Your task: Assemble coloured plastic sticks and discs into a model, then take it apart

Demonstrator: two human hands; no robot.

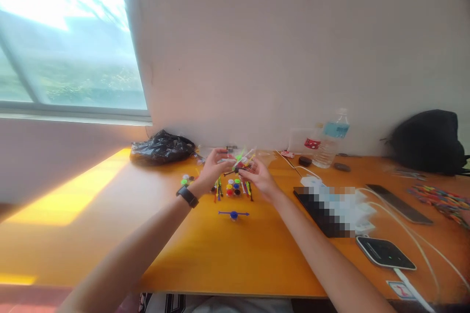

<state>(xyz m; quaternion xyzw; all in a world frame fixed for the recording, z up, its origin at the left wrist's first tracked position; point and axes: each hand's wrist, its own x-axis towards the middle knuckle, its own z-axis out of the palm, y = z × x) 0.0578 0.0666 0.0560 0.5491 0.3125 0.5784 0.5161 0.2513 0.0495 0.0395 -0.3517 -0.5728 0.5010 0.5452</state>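
Above the orange desk (220, 254), I see the left hand (214, 167) and right hand (261, 179) pinching a stick-and-ball model (241, 162) in closed fingertips; uneven pressure could, I judge, pop a stick loose among the scattered balls (234, 187) below.

- I see a black wristband (187, 196) with a flat face on my left wrist.
- Beyond the wristband, left hand (215, 168), right hand (261, 179) and forearms are bare.
- Below the wristband, black-and-white cloth (165, 303).
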